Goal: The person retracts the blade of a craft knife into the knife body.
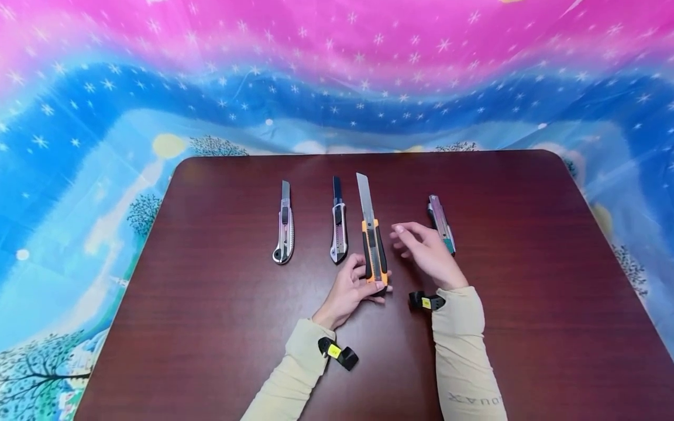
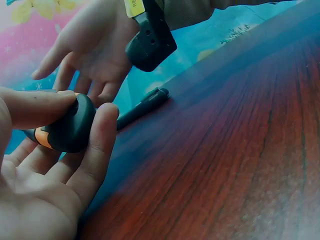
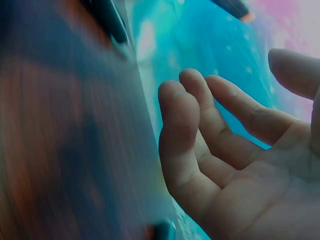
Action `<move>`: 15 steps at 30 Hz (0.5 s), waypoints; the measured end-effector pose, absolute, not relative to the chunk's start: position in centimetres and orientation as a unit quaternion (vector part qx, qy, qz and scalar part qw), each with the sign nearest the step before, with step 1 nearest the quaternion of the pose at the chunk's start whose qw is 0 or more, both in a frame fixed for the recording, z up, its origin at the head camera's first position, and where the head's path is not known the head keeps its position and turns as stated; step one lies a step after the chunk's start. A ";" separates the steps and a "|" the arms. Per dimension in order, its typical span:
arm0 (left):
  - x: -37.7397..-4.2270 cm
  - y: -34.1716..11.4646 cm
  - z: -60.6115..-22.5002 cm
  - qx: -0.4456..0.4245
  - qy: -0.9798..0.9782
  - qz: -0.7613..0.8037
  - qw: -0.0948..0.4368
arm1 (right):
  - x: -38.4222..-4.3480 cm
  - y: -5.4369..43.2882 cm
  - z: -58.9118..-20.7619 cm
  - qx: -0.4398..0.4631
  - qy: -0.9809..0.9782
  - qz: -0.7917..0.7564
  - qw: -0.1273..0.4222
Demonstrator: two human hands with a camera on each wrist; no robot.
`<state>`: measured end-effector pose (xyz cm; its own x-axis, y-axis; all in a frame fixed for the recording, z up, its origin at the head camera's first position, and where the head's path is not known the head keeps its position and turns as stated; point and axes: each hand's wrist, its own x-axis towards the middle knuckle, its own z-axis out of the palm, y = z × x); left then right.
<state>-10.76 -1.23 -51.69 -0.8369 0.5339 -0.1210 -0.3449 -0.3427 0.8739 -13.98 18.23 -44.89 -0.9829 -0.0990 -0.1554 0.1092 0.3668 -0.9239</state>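
Note:
My left hand (image 1: 351, 290) holds a yellow-and-black utility knife (image 1: 375, 251) by the lower end of its handle, the thumb on top and the fingers beneath. Its wide silver blade is extended and points toward the far table edge. In the left wrist view the black butt end of the knife (image 2: 75, 125) shows between thumb and fingers. Just right of the knife is my right hand (image 1: 429, 254), its fingers loosely bent with nothing between them. The right wrist view shows that same hand (image 3: 250, 160) with its palm bare.
On the brown table (image 1: 210, 327) lie a silver utility knife (image 1: 284, 225) at left and a silver-and-black one (image 1: 339, 228) with a dark blade near the middle. Another utility knife (image 1: 441, 219), with a green end, lies beyond my right hand. A patterned cloth (image 1: 337, 76) hangs behind.

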 end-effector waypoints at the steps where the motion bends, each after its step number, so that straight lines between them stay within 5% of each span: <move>1: -10.8 -1.2 -51.8 0.096 0.506 0.815 0.266 | -14.0 17.9 -45.0 -0.002 0.813 -0.573 0.101; 15: -11.1 -1.1 -51.8 0.111 0.549 0.786 0.262 | -14.4 15.5 -45.1 -0.020 0.732 -0.663 0.156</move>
<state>-11.12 -1.12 -51.83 -0.8386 0.5329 -0.1131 -0.2900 -0.2608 0.9208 -14.41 15.51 -45.08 -0.9507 -0.2362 -0.2008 0.1767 0.1193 -0.9770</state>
